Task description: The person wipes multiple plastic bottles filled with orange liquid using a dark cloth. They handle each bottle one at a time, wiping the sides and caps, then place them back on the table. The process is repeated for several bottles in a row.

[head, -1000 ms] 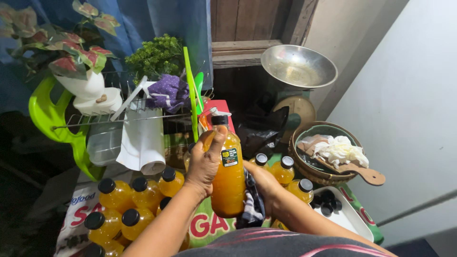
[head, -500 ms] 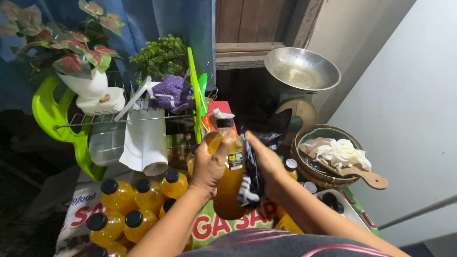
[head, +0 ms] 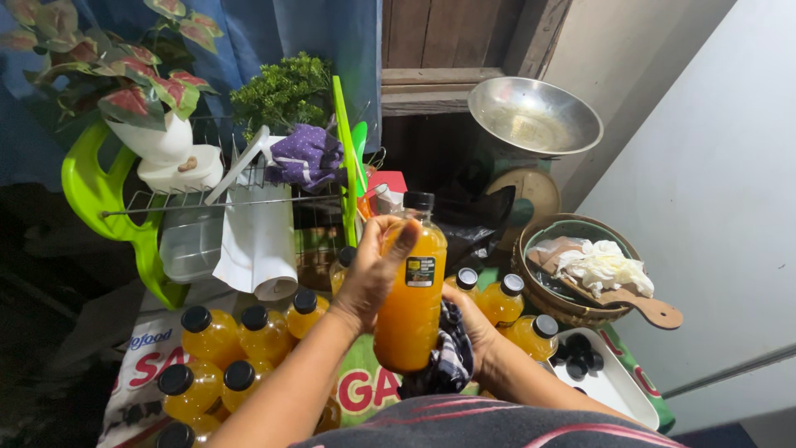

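While my left hand (head: 373,278) wraps the upper half of the orange juice bottle (head: 410,290), fingers closed round its shoulder and the thumb pressed on the front beside the small dark label, the bottle stands upright in the middle of the scene, its black cap clear above my grip. My right hand (head: 474,332) cups the bottle's lower right side from behind, with a dark checked cloth (head: 444,365) bunched between palm and bottle; that grip is closed on cloth and bottle together.

To the near left, a cluster of capped bottles (head: 224,348) of the same orange drink stands on the tabletop over a printed sack (head: 145,373). More capped bottles (head: 510,311) stand just right of my hands. At the near right, a white tray (head: 618,386) holds loose black caps (head: 580,353). Beyond it, a round woven basket (head: 547,299) holds crumpled white paper (head: 601,265) and a wooden paddle (head: 638,303). Farther back, a metal scale bowl (head: 535,116) looks empty. At the far left, a wire rack (head: 240,195) carries a clear plastic container (head: 191,241).
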